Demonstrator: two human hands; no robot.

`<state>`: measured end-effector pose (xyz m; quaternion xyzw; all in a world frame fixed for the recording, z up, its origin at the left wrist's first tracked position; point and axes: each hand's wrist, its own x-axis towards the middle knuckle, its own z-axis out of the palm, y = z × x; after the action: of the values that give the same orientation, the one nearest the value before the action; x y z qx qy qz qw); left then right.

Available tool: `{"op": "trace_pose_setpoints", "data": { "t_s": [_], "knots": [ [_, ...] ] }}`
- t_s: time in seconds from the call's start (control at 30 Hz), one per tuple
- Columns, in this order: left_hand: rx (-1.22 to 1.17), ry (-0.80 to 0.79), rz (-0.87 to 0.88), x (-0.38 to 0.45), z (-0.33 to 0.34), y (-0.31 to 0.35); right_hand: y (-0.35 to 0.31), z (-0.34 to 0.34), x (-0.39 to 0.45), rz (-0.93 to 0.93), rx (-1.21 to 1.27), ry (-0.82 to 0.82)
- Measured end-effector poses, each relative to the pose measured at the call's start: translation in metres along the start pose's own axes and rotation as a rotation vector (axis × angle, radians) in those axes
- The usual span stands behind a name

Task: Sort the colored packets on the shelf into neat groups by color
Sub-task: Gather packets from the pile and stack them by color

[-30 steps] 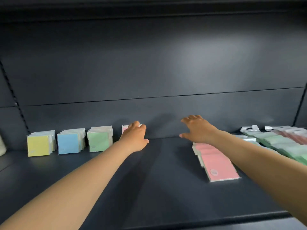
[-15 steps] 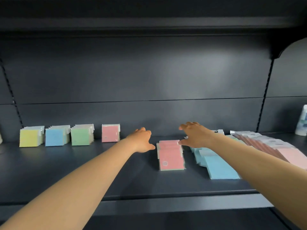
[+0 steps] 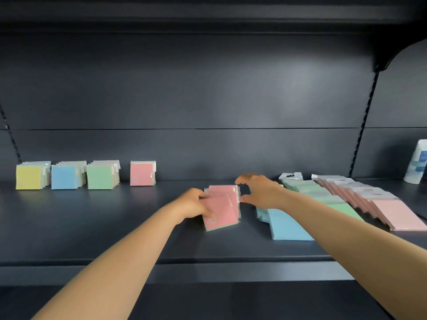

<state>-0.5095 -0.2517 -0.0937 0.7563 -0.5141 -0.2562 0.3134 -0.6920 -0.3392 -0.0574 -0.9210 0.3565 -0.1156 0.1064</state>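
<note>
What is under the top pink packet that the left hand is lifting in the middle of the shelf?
More pink packets, fanned, show behind and beneath the top pink packet, which the left hand grips. A pale green edge shows along the bottom. How many lie beneath is hidden.

Dim shelf bay, soft light from the front and above.

A pale sheen spreads across the dark back panel; the top shelf's underside sinks into black. Edges bow with wide-angle distortion, forearms cast faint shadows, and distant packet stacks look slightly soft.
</note>
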Motion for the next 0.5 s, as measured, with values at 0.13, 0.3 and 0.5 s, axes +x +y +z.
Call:
{"op": "trace_pose_setpoints", "data": {
  "t_s": [0.13,0.3,0.5],
  "knots": [
    [-0.489,0.033,-0.02,0.002,-0.017,-0.021,0.004,0.011,0.016,0.025,0.022,-0.029],
    [-0.832,0.112,-0.039,0.004,-0.026,-0.059,0.002,0.026,0.036,0.047,-0.044,-0.13],
    [-0.969,0.235,-0.08,0.016,-0.027,-0.071,0.003,0.023,0.045,0.105,0.122,-0.133]
  ]
}}
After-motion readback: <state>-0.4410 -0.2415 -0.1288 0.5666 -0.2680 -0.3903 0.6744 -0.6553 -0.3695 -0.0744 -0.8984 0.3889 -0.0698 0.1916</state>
